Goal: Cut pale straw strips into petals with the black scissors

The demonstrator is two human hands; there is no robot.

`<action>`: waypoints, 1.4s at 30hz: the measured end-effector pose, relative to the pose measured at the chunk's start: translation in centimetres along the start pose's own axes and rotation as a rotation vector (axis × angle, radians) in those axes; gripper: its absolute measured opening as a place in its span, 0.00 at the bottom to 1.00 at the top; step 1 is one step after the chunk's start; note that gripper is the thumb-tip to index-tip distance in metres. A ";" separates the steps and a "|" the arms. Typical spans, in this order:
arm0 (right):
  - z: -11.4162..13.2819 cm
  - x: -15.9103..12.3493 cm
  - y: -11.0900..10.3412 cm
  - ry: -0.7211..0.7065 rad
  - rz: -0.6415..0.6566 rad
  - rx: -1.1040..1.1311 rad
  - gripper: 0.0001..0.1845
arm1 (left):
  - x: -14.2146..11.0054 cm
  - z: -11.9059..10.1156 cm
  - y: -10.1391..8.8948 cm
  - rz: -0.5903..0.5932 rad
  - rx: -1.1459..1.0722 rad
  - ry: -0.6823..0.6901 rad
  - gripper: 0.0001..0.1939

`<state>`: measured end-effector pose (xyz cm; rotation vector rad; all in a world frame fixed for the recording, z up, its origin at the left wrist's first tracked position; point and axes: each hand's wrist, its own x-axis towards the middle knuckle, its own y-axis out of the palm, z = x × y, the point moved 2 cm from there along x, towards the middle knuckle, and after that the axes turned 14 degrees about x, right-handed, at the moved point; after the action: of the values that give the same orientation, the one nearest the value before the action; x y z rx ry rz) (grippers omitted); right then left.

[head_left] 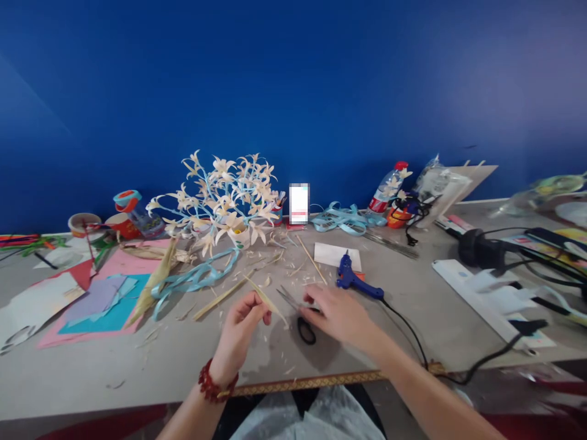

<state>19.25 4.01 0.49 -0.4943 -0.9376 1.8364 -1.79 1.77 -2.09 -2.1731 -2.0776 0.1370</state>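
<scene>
My left hand (247, 318) is closed, pinching a thin pale strip of dried corn husk (265, 297) between thumb and fingers. Just to its right, my right hand (337, 311) has its fingers curled over the handles of a pair of scissors (306, 331). The scissor blades point away and to the left, low over the table, and one handle loop is partly hidden by my fingers. Beyond my hands stands a bunch of pale husk flowers (224, 195) on light blue stems. A blue hot glue gun (355, 278) rests to the right of my right hand.
Light blue ribbon (342, 218) lies at the back, near a tilted bottle (384, 194). A lit phone (299, 205) leans by the wall. Coloured paper (98, 305) and husks (156, 281) lie left. A white power strip (486, 305) and cables crowd the right. Scraps litter the middle.
</scene>
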 end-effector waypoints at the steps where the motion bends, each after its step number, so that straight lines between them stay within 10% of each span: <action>1: -0.3 -0.9 0.5 0.036 0.021 -0.084 0.07 | -0.1 0.1 0.0 0.005 -0.013 -0.008 0.10; 11: -1.7 -2.8 2.8 0.295 -0.041 -0.117 0.03 | -0.7 0.8 0.9 0.010 -0.083 -0.063 0.10; 20: -2.5 -7.8 6.3 0.382 -0.110 1.352 0.25 | -0.3 0.1 1.7 -0.104 -0.187 -0.016 0.08; 42: 0.8 -6.9 7.3 0.374 -0.054 1.433 0.16 | -1.2 -1.4 4.4 0.068 -0.214 -0.065 0.09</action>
<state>17.48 -4.15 -5.22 0.1164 0.6707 1.7841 2.66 0.39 -1.44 -2.3930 -2.1427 -0.0100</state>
